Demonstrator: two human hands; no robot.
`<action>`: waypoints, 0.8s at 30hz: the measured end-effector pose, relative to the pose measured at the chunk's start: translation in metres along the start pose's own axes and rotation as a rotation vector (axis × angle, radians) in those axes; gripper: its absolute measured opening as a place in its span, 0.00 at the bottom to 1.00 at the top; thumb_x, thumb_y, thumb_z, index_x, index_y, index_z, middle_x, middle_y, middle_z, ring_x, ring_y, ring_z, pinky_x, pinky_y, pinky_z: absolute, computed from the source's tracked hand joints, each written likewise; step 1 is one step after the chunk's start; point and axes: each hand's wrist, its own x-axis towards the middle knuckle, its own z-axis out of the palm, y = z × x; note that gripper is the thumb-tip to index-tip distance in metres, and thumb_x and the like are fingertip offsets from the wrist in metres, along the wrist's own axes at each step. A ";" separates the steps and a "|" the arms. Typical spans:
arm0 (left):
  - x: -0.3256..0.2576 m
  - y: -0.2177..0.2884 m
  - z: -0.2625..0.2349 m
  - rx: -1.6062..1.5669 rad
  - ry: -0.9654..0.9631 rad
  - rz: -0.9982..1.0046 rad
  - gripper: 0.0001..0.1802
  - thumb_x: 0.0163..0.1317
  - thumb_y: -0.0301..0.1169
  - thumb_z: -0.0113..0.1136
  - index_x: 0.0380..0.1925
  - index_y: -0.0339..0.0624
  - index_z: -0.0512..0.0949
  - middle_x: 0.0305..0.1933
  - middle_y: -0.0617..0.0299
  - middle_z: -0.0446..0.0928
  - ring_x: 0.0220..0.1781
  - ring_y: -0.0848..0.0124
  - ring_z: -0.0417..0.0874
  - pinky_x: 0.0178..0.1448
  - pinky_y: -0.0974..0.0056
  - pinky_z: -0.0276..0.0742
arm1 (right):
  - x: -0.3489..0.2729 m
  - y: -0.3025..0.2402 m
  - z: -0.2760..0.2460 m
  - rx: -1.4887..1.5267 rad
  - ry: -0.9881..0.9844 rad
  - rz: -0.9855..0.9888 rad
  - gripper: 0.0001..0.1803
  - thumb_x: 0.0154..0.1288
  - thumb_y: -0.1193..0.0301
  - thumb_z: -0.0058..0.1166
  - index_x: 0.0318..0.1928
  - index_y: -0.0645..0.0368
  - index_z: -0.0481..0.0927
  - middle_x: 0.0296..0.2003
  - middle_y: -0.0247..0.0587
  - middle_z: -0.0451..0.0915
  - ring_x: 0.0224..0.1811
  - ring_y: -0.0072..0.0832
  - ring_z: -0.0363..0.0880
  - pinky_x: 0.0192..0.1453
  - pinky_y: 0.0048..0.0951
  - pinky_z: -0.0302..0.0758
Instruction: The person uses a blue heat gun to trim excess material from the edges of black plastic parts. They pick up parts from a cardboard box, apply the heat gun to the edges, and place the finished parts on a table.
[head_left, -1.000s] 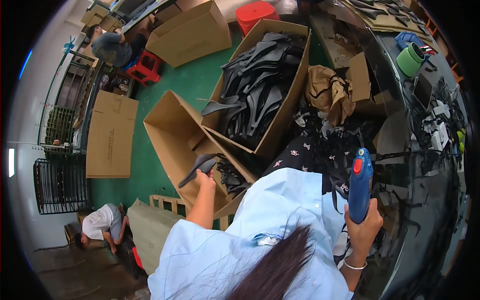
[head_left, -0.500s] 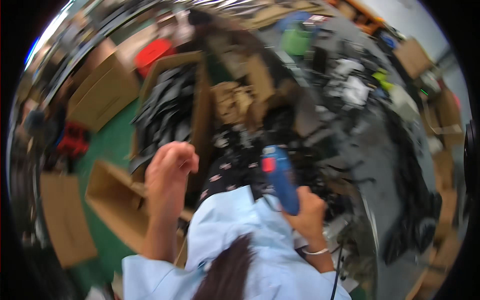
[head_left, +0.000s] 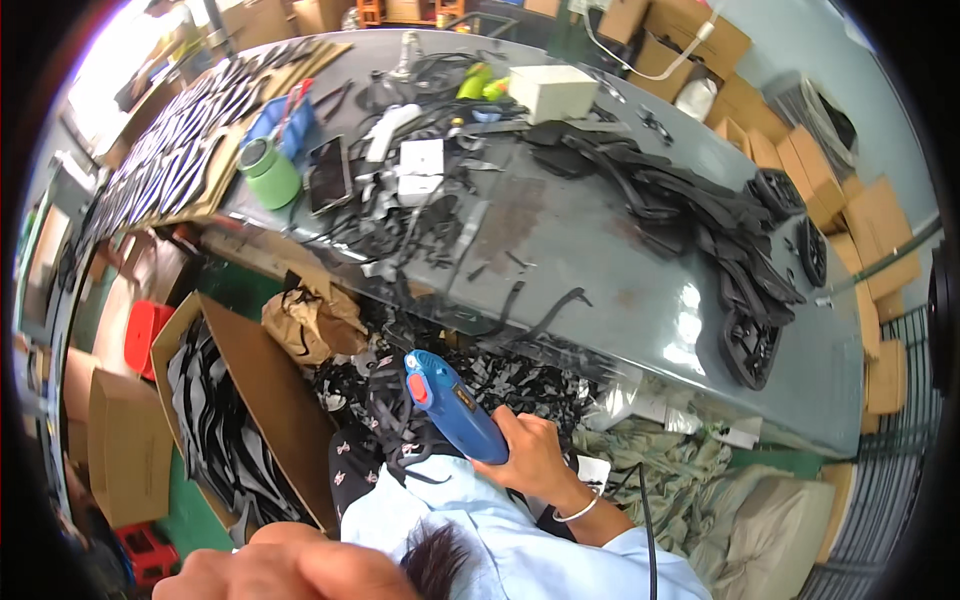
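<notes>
My right hand (head_left: 535, 455) grips a blue handheld tool (head_left: 460, 412) with a red button near its front end, held over my lap. A black cord (head_left: 647, 530) hangs beside my right forearm. Close to the camera at the lower edge is my left hand (head_left: 285, 572), knuckles up and fingers curled; whatever lies inside them is hidden. Just beyond it stands an open cardboard box (head_left: 268, 400) filled with long, curved black pieces (head_left: 218, 425). Black scraps (head_left: 525, 385) lie heaped past the tool, under the table's edge.
A grey table (head_left: 600, 290) spans the view ahead. On it lie black moulded parts (head_left: 690, 200), a green jar (head_left: 268, 175), a phone (head_left: 330, 175) and a white box (head_left: 553, 92). A red stool (head_left: 150, 552) and another carton (head_left: 128, 450) are at left; crumpled fabric (head_left: 660, 475) lies right.
My view has swung right, bringing the table into full sight. My left hand has come down and nearer the camera. The blue tool stays in my right hand.
</notes>
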 end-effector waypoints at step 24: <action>0.114 -0.153 -0.043 -0.379 -0.327 0.015 0.07 0.60 0.30 0.52 0.35 0.42 0.77 0.40 0.65 0.75 0.46 0.70 0.73 0.51 0.64 0.68 | 0.026 0.125 -0.093 0.988 0.884 0.626 0.10 0.54 0.79 0.61 0.33 0.62 0.72 0.27 0.38 0.76 0.27 0.28 0.79 0.35 0.28 0.76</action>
